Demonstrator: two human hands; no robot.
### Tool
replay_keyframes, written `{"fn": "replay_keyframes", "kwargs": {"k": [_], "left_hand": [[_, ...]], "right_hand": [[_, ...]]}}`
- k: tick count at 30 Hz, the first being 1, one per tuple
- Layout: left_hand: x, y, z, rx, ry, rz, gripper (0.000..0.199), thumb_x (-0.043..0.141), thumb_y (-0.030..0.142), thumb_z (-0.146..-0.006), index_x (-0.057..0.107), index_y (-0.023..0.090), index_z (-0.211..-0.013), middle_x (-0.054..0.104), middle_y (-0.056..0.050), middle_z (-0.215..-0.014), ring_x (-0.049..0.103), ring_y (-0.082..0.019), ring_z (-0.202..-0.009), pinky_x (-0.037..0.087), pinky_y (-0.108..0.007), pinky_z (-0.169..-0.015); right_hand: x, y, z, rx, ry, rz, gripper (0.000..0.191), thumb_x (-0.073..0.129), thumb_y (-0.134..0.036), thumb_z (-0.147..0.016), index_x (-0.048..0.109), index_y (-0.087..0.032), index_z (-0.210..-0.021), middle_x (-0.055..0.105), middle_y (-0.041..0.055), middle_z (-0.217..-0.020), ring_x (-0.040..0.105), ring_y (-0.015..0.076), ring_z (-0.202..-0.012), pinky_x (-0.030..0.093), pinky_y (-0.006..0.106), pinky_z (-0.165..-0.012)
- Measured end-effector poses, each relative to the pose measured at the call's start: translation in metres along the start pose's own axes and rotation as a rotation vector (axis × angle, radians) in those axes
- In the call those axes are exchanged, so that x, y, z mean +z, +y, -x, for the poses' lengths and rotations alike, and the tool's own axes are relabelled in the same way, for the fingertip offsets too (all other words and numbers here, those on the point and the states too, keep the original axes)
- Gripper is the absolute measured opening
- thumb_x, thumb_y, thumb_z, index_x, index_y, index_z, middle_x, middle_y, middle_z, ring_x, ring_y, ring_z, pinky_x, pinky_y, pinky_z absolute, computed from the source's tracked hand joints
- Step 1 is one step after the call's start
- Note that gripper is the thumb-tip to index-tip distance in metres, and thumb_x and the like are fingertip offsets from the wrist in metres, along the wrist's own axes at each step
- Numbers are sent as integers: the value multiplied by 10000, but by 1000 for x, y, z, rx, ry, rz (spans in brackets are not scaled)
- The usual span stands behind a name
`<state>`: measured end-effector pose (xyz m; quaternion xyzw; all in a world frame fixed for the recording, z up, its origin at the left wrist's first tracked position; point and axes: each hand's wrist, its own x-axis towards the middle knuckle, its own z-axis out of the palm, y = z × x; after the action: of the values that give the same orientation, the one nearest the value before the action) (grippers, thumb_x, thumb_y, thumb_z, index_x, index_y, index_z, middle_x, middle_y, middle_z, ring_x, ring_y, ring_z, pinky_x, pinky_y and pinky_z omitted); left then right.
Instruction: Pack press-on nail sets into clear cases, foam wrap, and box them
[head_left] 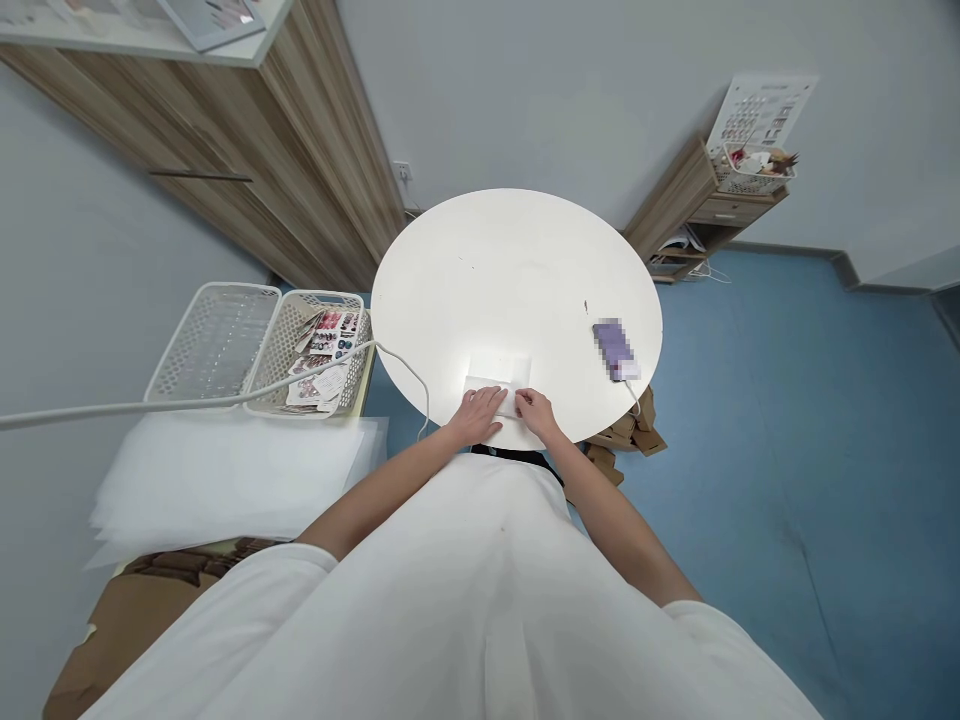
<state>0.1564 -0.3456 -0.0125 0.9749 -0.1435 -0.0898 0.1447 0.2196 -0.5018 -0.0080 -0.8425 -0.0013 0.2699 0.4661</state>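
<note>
A folded white sheet [498, 366], thin and translucent like foam wrap, lies near the front edge of the round white table [517, 260]. My left hand [478, 416] rests flat on its near part with the fingers stretched out and the thumb apart. Close by on the right, my right hand [535, 413] has thumb and fingers pinched together at the sheet's right edge. Whether anything is wrapped inside the folds I cannot tell.
A blurred purple phone [613, 345] with a white cable lies on the table's right. To the left are a basket of printed cards [259, 385], a basket of clear plastic [161, 375] and stacked white sheets [240, 480]. Cardboard [646, 430] lies below right. A cable [187, 406] crosses the left side.
</note>
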Motion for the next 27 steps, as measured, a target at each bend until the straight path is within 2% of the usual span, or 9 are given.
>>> {"fn": "replay_keyframes", "kwargs": {"k": [2, 5, 8, 13, 19, 21, 22, 25, 27], "left_hand": [[0, 2, 3, 35, 21, -1, 623, 478, 312, -797, 283, 179, -1374, 339, -135, -1412, 316, -278, -1266, 224, -422, -996], [0, 6, 6, 102, 4, -30, 559, 495, 297, -789, 367, 214, -1327, 350, -116, -1411, 307, -283, -1276, 205, -441, -1008], [0, 7, 7, 100, -32, -43, 505, 502, 282, -791, 424, 232, -1287, 386, -105, -1390, 309, -281, -1277, 207, -447, -1007], [-1, 4, 7, 110, -50, -9, 498, 495, 276, -799, 428, 226, -1291, 372, -111, -1404, 299, -285, -1285, 226, -453, -1000], [3, 5, 13, 64, -28, 89, 497, 518, 274, -785, 439, 245, -1275, 355, -105, -1411, 296, -284, -1290, 224, -458, -1017], [5, 4, 19, -54, 26, 159, 501, 519, 302, -788, 428, 246, -1277, 325, -107, -1423, 280, -288, -1299, 222, -463, -1028], [7, 3, 22, -166, 67, 206, 521, 517, 326, -791, 405, 237, -1292, 302, -117, -1430, 267, -298, -1305, 229, -473, -1027], [11, -3, 29, -629, 165, 405, 636, 504, 405, -791, 291, 184, -1348, 261, -167, -1424, 257, -338, -1302, 286, -507, -996], [15, -8, 31, -840, 175, 568, 689, 515, 430, -780, 247, 159, -1354, 284, -185, -1396, 289, -333, -1287, 327, -482, -983]], "right_hand": [[-1, -1, -1, -11, -28, 58, 292, 429, -215, -780, 599, -171, -1013, 653, 21, -786, 600, 119, -685, 475, 266, -729], [-5, 0, -3, -35, -47, 119, 330, 426, -170, -779, 588, -160, -1067, 646, 24, -791, 595, 121, -696, 476, 275, -747], [-12, 5, -2, -79, -49, 157, 353, 467, -163, -769, 579, -169, -1104, 627, 27, -877, 575, 118, -722, 467, 284, -779], [-25, 15, 5, -278, -38, 506, 498, 521, -268, -812, 430, -200, -1296, 521, 69, -1040, 545, 145, -797, 457, 299, -762], [-18, 5, 1, -273, -183, 749, 638, 558, -382, -806, 295, -256, -1374, 435, 92, -1115, 542, 171, -814, 440, 279, -682], [-14, 3, -1, -239, -192, 758, 651, 558, -381, -805, 279, -256, -1379, 417, 92, -1128, 540, 171, -828, 438, 275, -699], [-12, 2, -2, -224, -191, 753, 654, 557, -378, -806, 273, -256, -1382, 409, 91, -1133, 539, 171, -840, 437, 274, -713], [-7, 2, -2, -197, -197, 721, 668, 555, -362, -806, 251, -260, -1391, 389, 84, -1146, 531, 173, -883, 436, 273, -755], [-3, 1, -2, -188, -210, 698, 680, 559, -353, -801, 240, -265, -1396, 383, 79, -1147, 526, 175, -904, 435, 277, -777]]}}
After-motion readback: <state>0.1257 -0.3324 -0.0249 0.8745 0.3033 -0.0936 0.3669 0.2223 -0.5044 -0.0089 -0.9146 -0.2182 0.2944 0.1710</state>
